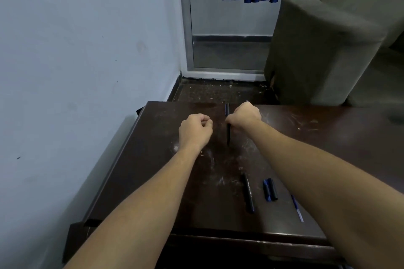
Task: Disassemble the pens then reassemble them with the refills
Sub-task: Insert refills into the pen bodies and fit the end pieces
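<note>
Pens are light, thin and slippery. Right hand (243,117) pinches one pen (228,131) near its middle; left hand (195,130) is curled shut, holding nothing I can see.

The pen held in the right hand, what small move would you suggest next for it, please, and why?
Probably bring the left hand across to grip the lower end of the pen and pull or twist it apart. The right hand is closed around the pen's middle, holding it above the table, while the left hand is curled beside it and seems to hold nothing.
</note>
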